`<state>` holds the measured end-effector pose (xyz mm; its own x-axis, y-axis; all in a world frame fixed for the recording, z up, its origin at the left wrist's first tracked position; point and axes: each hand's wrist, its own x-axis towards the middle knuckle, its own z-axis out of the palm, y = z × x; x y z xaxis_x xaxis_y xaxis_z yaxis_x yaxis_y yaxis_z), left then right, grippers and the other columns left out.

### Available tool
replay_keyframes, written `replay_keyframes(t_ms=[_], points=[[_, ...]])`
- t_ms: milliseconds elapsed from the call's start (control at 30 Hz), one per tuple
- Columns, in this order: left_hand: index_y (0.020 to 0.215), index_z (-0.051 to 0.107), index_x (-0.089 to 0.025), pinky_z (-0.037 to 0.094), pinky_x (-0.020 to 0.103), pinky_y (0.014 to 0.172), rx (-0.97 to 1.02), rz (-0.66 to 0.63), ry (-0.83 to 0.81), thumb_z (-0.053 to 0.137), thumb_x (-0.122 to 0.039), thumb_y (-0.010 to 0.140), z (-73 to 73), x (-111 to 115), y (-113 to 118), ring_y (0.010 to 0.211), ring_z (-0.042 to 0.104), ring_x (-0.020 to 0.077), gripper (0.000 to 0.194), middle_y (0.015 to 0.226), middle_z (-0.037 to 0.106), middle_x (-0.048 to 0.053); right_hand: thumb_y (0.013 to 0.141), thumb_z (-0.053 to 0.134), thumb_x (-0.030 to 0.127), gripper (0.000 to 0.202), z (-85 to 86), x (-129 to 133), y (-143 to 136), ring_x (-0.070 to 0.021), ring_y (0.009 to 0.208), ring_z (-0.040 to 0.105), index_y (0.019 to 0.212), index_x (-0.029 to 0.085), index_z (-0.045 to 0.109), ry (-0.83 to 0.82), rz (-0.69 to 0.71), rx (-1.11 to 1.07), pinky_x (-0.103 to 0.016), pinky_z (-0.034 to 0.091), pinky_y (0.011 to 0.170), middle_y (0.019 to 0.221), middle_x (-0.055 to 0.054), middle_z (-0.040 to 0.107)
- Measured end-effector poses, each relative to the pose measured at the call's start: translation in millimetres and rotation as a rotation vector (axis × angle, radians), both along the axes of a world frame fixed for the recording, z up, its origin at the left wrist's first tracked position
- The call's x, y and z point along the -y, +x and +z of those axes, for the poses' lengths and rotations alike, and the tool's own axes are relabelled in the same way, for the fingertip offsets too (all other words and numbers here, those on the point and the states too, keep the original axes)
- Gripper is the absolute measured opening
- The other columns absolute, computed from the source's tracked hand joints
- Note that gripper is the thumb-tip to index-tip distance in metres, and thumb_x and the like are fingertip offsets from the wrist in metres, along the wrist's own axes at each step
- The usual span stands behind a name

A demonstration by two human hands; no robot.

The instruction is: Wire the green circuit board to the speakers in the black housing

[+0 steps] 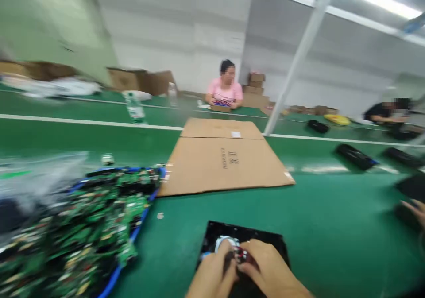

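Note:
My left hand and my right hand meet at the bottom centre, over a flat black panel lying on the green table. Their fingers pinch a small part with a white ring and red and dark wires sitting on the panel. The frame is blurred, so the exact grip is unclear. Left of my hands, a blue tray is heaped with several green circuit boards.
A flattened cardboard sheet lies beyond the panel. A clear plastic bag sits far left, a water bottle behind it. Black units lie at right, near another person's hand. Two co-workers sit across, one of them by cardboard boxes.

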<state>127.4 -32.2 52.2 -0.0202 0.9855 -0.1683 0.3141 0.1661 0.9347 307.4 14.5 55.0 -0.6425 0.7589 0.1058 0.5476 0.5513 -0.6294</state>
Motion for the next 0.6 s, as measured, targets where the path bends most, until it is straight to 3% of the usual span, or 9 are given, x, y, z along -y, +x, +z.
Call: replay_keyframes(t_ms=[133, 267, 400, 500, 600], points=[[0.085, 0.051, -0.031, 0.049, 0.029, 0.056, 0.037, 0.068, 0.056, 0.044, -0.047, 0.087, -8.8, 1.0, -0.5, 0.055, 0.070, 0.0217, 0.017, 0.057, 0.071, -0.004, 0.095, 0.048, 0.016, 0.028, 17.8, 7.3, -10.7, -0.0119, 0.091, 0.064, 0.112, 0.028, 0.066, -0.005, -0.082, 0.110, -0.022, 0.051, 0.082, 0.099, -0.002, 0.068], [0.083, 0.051, -0.031, 0.047, 0.029, 0.054, 0.055, 0.089, 0.116, 0.042, -0.043, 0.090, -8.4, 5.8, 1.6, 0.053, 0.069, 0.0216, 0.016, 0.055, 0.071, -0.004, 0.100, 0.044, 0.014, 0.028, 18.6, 11.9, -11.4, -0.0080, 0.089, 0.063, 0.116, 0.024, 0.065, 0.156, -0.081, 0.203, -0.018, 0.050, 0.077, 0.099, -0.004, 0.067], [0.081, 0.050, -0.031, 0.050, 0.028, 0.056, 0.063, 0.105, 0.116, 0.044, -0.044, 0.090, -2.1, 6.4, 2.8, 0.053, 0.069, 0.0214, 0.017, 0.054, 0.069, -0.003, 0.101, 0.047, 0.011, 0.035, 19.7, 15.6, -14.4, -0.0060, 0.086, 0.064, 0.123, 0.028, 0.068, 0.246, -0.086, 0.203, -0.013, 0.051, 0.076, 0.098, -0.004, 0.068], [0.081, 0.053, -0.032, 0.055, 0.029, 0.062, 0.045, 0.152, 0.104, 0.045, -0.045, 0.091, 3.3, 8.0, 3.8, 0.054, 0.069, 0.0224, 0.018, 0.055, 0.067, -0.003, 0.100, 0.048, 0.010, 0.039, 21.4, 16.9, -15.3, -0.0084, 0.086, 0.066, 0.130, 0.029, 0.064, 0.136, -0.148, 0.148, -0.015, 0.055, 0.077, 0.097, -0.003, 0.069], [0.089, 0.056, -0.032, 0.056, 0.028, 0.064, -0.127, 0.152, 0.105, 0.040, -0.042, 0.095, 3.4, 10.6, 4.3, 0.060, 0.074, 0.0228, 0.020, 0.065, 0.075, -0.001, 0.104, 0.046, 0.015, 0.030, 24.2, 16.1, -11.7, -0.0072, 0.082, 0.065, 0.126, 0.029, 0.060, -0.096, -0.151, 0.028, -0.015, 0.054, 0.073, 0.091, -0.001, 0.068]])
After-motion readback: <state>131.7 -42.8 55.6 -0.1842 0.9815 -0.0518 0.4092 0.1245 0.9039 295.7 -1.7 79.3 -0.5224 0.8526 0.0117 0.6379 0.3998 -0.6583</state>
